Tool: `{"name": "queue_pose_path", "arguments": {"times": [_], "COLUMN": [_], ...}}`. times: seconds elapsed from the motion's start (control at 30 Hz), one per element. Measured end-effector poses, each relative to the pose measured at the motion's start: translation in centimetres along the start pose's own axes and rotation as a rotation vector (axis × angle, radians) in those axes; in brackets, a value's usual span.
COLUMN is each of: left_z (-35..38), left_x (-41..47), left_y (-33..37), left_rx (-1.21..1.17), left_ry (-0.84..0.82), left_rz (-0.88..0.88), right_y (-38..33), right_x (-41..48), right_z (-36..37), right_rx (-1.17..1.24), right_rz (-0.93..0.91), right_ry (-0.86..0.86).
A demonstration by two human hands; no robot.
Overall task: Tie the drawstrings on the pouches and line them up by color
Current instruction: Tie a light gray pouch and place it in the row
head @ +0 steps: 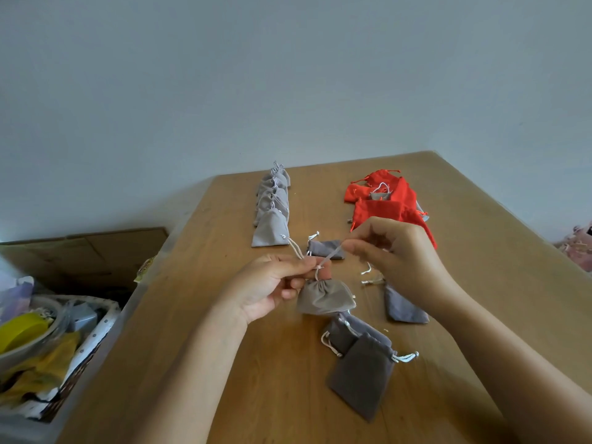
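Observation:
A small grey pouch (325,297) hangs above the wooden table (198,315), its neck gathered. My left hand (272,286) pinches the drawstring at the knot just above the pouch. My right hand (394,251) pinches the other end of the white drawstring (333,253) and holds it taut to the upper right. A row of several tied grey pouches (272,206) runs along the table's far left. A pile of red pouches (384,203) lies at the far right. Loose grey pouches lie flat near me (362,373), behind my right wrist (403,310) and between my hands (325,249).
A cardboard box (96,251) and a basket (105,322) holding a bowl, yellow cloth and oddments stand on the floor to the left of the table. A pale wall rises behind. Pinkish items (576,248) show at the right edge.

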State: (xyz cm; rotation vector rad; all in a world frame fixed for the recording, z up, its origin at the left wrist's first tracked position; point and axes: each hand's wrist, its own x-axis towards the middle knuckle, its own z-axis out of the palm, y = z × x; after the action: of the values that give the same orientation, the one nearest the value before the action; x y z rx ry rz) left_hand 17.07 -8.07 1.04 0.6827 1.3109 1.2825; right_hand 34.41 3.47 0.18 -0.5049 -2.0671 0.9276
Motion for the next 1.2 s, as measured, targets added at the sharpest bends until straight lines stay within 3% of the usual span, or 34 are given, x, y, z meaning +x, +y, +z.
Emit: {"name": "queue_pose_path", "arguments": {"times": [0.2, 0.4, 0.63, 0.83, 0.97, 1.2], "left_z": [0.2, 0.1, 0.7, 0.9, 1.3, 1.5], "left_x": [-0.1, -0.2, -0.2, -0.5, -0.3, -0.5], "left_y": [0.3, 0.6, 0.3, 0.0, -0.7, -1.0], "left_rx": [-0.119, -0.086, 0.031, 0.446, 0.612, 0.808], "left_ry": [0.024, 0.046, 0.054, 0.049, 0.065, 0.219], "left_rz": [0.061, 0.206, 0.279, 0.446, 0.532, 0.705], "right_y": [-1.1, -0.8, -1.1, -0.8, -0.3, 0.0], "right_x": [0.2, 0.0, -0.2, -0.1, 0.0, -0.3], "right_z": [-1.4, -1.2, -1.1, -0.8, -0.3, 0.3], "right_rx": [0.363, 0.459, 0.366, 0.186, 0.010, -0.037], "right_rz": [0.114, 0.123, 0.128, 0.135, 0.101, 0.051], "right_ry": [-0.141, -0.305, -0.446, -0.261, -0.340, -0.345]}}
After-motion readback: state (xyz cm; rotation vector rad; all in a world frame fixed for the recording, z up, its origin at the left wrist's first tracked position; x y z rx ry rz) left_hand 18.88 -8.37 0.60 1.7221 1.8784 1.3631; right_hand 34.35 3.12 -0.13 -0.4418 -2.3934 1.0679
